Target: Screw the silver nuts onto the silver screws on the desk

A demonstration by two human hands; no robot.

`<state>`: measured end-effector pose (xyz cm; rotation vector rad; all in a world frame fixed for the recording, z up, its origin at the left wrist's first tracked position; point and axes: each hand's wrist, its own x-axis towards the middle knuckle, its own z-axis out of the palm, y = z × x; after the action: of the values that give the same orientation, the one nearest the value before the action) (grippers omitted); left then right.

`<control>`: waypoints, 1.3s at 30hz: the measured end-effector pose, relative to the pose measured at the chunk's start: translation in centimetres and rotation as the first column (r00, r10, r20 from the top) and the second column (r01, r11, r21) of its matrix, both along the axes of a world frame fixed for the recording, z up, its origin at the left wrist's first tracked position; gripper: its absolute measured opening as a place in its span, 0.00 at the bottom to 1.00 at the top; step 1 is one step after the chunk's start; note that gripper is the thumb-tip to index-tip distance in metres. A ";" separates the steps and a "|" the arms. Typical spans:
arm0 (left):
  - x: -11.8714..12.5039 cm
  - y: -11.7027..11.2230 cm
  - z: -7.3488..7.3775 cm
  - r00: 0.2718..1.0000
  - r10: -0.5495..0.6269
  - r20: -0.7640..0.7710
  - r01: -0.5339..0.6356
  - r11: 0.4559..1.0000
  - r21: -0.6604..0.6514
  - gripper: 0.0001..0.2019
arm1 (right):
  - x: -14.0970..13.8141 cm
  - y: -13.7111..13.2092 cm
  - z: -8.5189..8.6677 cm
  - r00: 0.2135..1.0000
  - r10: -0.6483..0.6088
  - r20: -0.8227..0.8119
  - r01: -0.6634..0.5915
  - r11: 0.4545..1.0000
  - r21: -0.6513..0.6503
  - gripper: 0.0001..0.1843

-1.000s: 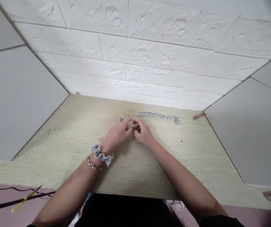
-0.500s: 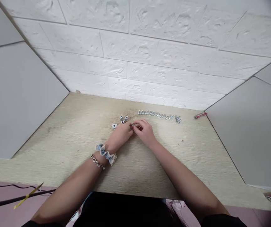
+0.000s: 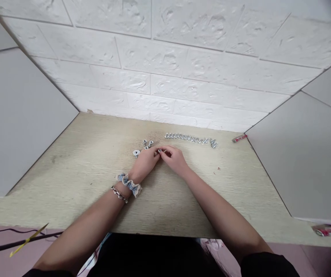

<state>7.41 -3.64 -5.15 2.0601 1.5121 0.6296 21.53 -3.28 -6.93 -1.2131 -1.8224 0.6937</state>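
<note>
Near the middle of the table [image 3: 96, 161], the left hand [image 3: 143, 161] and the right hand [image 3: 176, 161] meet at the fingertips around a small metal piece [image 3: 160, 151]. Each grip is drawn nearly closed, pinching the piece from its own side; its lower part is hidden. Metal fittings [image 3: 145, 142] stand just beyond the left hand, and a row of screws [image 3: 187, 137] lies past the right.

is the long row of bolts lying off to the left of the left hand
No, the row of bolts lies to the right of the left hand, beyond the right hand.
</note>
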 end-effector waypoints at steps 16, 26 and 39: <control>0.0 -0.1 0.1 1.000 -0.004 -0.024 0.004 1.000 -0.002 0.15 | 0.4 0.0 0.2 0.999 0.010 -0.031 -0.012 0.998 -0.059 0.09; -0.1 0.1 -0.1 0.998 -0.005 -0.055 0.004 1.000 -0.003 0.11 | 0.1 -0.2 0.1 0.993 -0.068 -0.093 0.051 0.983 -0.178 0.08; -0.1 0.0 -0.2 0.999 -0.009 -0.032 0.009 1.000 0.005 0.15 | 0.1 -0.1 -0.2 1.000 -0.005 -0.008 0.005 1.000 -0.001 0.11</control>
<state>7.33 -3.66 -5.30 2.0888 1.5194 0.6001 21.65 -3.38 -7.15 -1.2131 -1.8121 0.6960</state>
